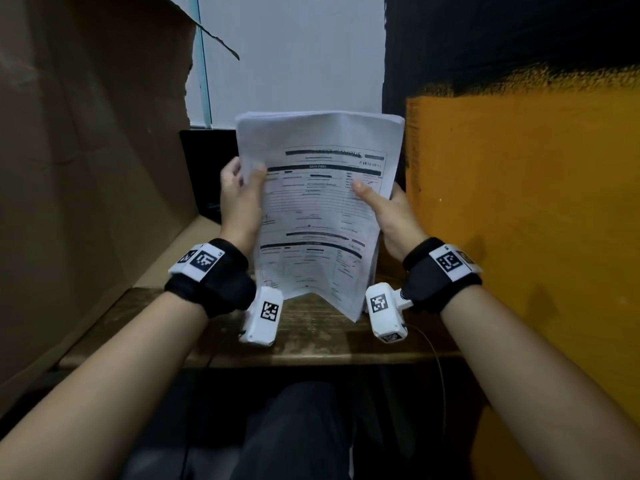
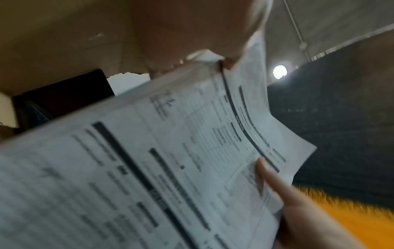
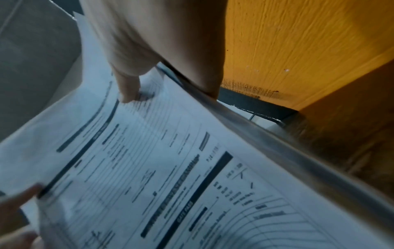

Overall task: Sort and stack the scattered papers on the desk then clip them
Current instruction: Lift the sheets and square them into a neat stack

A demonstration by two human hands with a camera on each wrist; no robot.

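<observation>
Both hands, left hand (image 1: 239,195) and right hand (image 1: 391,216), grip the paper stack (image 1: 318,209) upright above the worktop (image 1: 311,337), thumbs on front; best tap its lower edge square before clipping.

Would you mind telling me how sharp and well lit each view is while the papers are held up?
Head view: evenly lit, the stack of papers fairly sharp, though its print is unreadable and the frame edges bow. Left wrist view: dim, the print smeared, glare from a ceiling lamp. Right wrist view: blurred, the stack's near edge streaked.
</observation>
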